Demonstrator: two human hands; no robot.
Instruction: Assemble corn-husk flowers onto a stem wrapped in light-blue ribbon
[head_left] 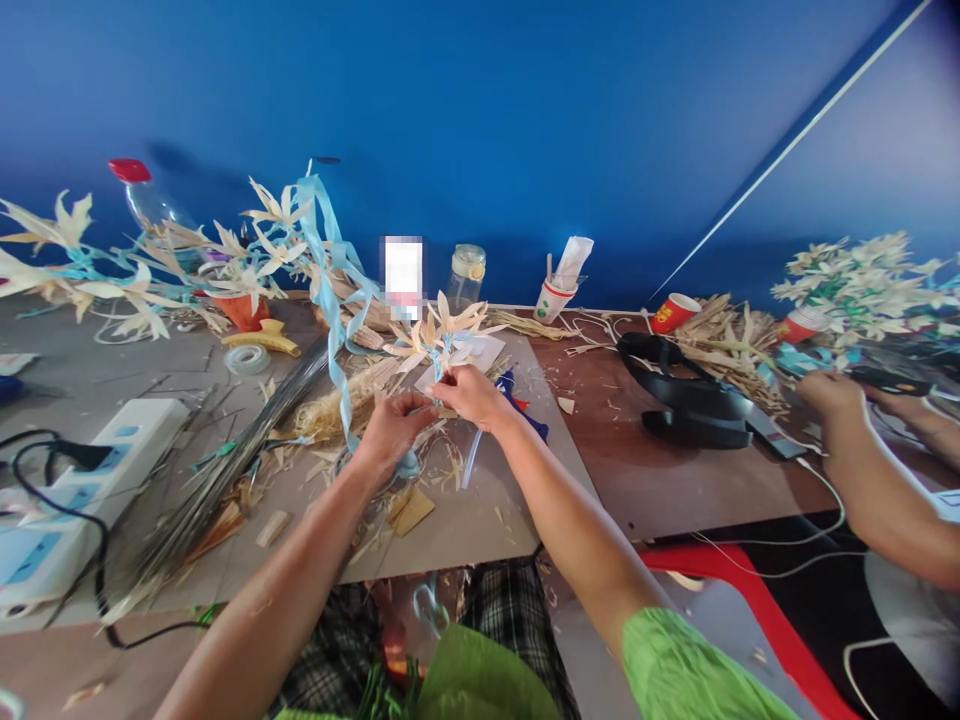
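My left hand (391,428) and my right hand (472,394) meet at the base of a small pale straw flower (442,335) with pointed petals. Both hands are closed in a pinch on its stem, where light blue ribbon (437,362) is wound. A long strip of the same blue ribbon (335,290) loops up to the left. The flower stands over a grey board (480,510) littered with straw scraps.
A bundle of thin wires (225,470) and a white power strip (67,500) lie at left. Finished flower sprays (150,270), a tape roll (246,359), a jar (465,275) and paper cups (551,298) stand behind. Another person's arms (862,450) work at right beside a black device (697,405).
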